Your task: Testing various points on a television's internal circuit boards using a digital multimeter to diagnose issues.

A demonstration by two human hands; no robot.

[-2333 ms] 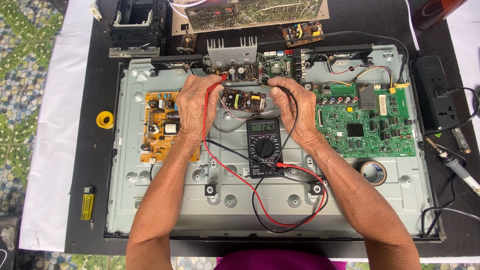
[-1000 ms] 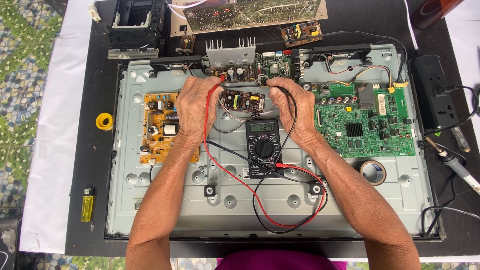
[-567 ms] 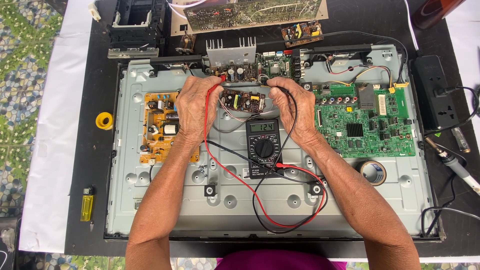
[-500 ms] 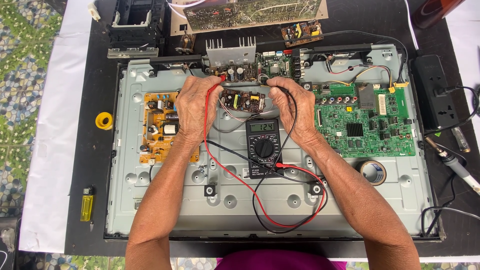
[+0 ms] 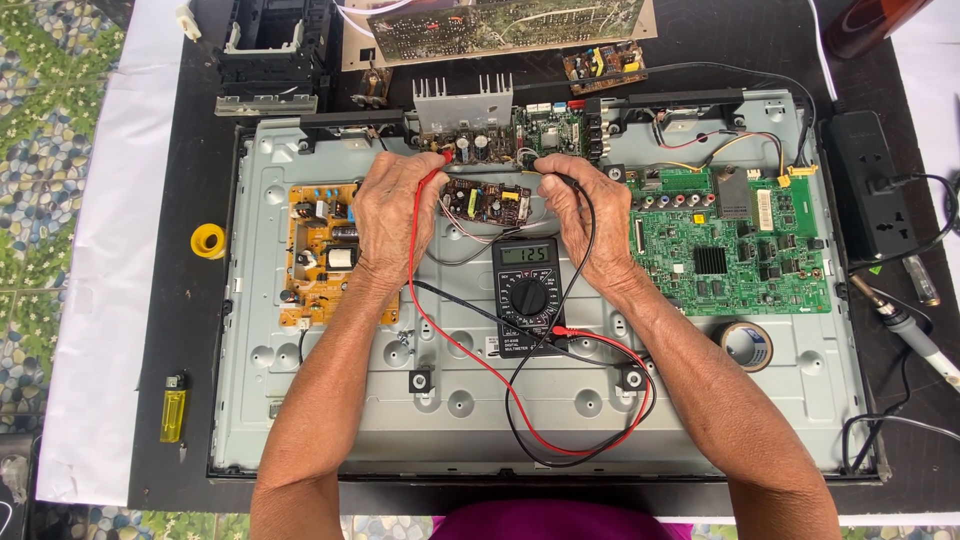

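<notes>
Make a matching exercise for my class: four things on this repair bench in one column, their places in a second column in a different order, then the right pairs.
Things
1. Multimeter
2. Green circuit board
3. Yellow lighter
4. Roll of tape

Places
A. On the black mat, left of the metal panel
B. Between the two wrists
C. Just below the green board
D. Right part of the panel

Pairs: 1-B, 2-D, 3-A, 4-C

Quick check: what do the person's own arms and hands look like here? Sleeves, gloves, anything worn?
Both arms are bare from the frame's lower edge up: no sleeves, no gloves. The left hand and right hand show no watch, ring or wristband that I can make out. A magenta garment shows at the bottom edge, between the arms.
</notes>
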